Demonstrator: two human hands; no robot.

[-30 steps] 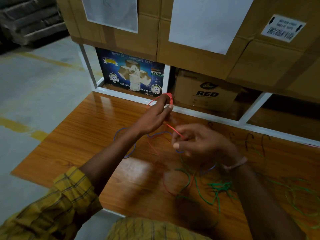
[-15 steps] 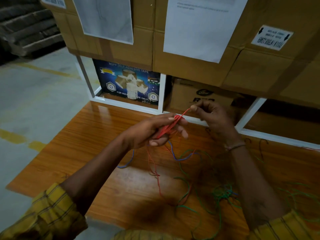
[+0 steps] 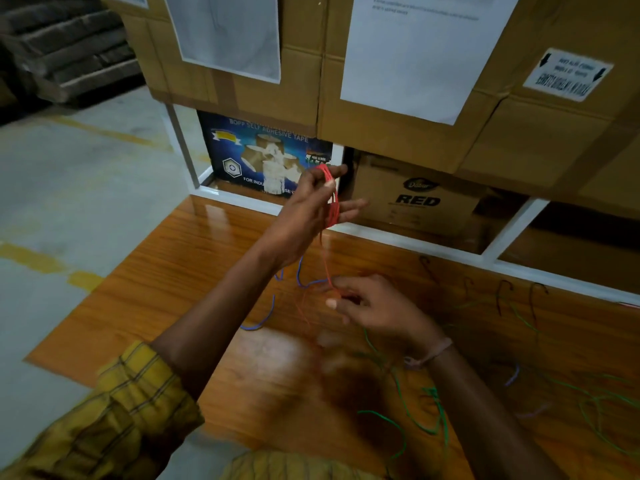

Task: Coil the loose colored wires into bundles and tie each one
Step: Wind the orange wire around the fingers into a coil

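Step in hand: red wire [image 3: 331,199] is being coiled. Loops are wound round the spread fingers of the left hand [image 3: 304,216], raised above the wooden table [image 3: 145,299], fingers mostly straight w/ wire wrapped over them. Free tail runs down to the right hand [image 3: 374,310], just above the table, where it is pinched btwn curled fingers; blurred, so exact grip can't be told. Blue wire [image 3: 263,320] and green wires [image 3: 433,410] lie loose on the table, not yet coiled. Next, probably: another turn fed up, tension kept so loops aren't slipped off, then tie.
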